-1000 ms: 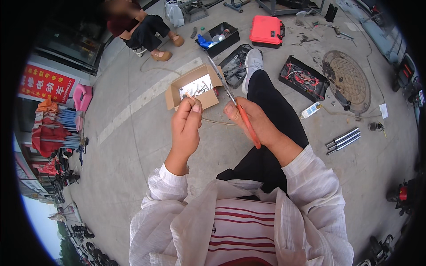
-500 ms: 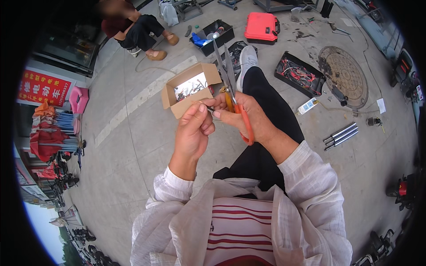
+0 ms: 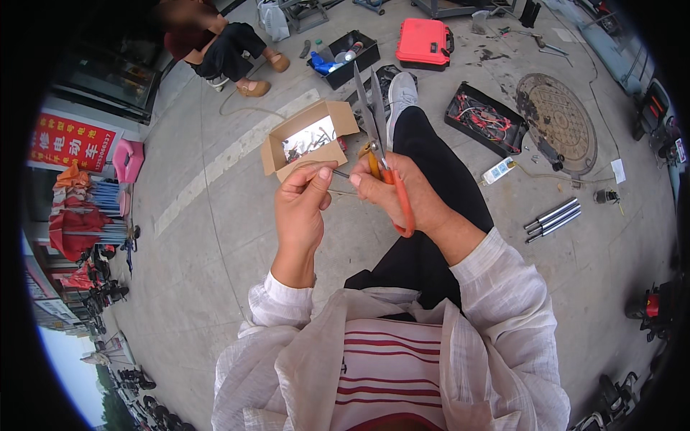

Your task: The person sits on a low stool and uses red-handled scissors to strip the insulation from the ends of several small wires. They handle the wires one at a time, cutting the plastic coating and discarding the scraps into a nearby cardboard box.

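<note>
Grey pavement below; right hand grips open orange-handled shears, left hand pinches thin wire.

A grey concrete floor carries an open cardboard box far left, a red case far, and metal tubes right.

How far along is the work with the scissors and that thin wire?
Done: the orange-handled scissors are gripped in the right hand, blades up and slightly parted. In hand: the left hand pinches a thin wire near the scissors. Left: no cut shows yet; the wire isn't between the blades. The open cardboard box of small parts sits beyond.
</note>
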`<state>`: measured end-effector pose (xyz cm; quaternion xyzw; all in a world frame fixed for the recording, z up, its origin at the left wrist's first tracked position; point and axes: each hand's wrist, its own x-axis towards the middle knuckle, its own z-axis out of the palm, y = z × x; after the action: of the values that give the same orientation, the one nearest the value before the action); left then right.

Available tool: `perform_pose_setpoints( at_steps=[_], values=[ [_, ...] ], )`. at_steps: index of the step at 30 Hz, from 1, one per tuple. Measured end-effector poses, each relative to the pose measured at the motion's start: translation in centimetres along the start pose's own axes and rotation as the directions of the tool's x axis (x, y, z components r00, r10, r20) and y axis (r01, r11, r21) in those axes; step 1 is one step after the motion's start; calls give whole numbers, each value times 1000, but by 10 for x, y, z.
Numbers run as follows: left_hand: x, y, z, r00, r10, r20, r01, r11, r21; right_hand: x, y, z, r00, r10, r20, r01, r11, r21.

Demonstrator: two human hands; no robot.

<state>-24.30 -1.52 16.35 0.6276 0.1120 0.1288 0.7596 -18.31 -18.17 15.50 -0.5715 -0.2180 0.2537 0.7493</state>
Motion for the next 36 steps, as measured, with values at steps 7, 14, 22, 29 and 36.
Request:
perform_pose_setpoints(
  at_steps=[7, 14, 22, 29, 36],
  values=[
    [-3, 4, 3, 997, 76, -20, -74, 993, 94, -1, -7, -2, 999, -37, -31, 35, 998, -55],
    [-2, 10, 1, 997, 53, 48, -62, 972, 227, 0, -4, -3, 998, -29, -62, 28, 1000, -8],
    [-4, 17, -5, 985, -29, 169, -18, 962, 271, 0, -6, -6, 998, -29, -60, 22, 994, -111],
    [-4, 11, -8, 984, -39, 172, 4, 980, 200, 1, -6, -3, 1000, -17, -26, 18, 1000, 7],
    [-4, 9, 1, 988, 40, 149, -62, 987, 145, 2, -5, -2, 999, 34, 5, -34, 999, 10]
  ],
)
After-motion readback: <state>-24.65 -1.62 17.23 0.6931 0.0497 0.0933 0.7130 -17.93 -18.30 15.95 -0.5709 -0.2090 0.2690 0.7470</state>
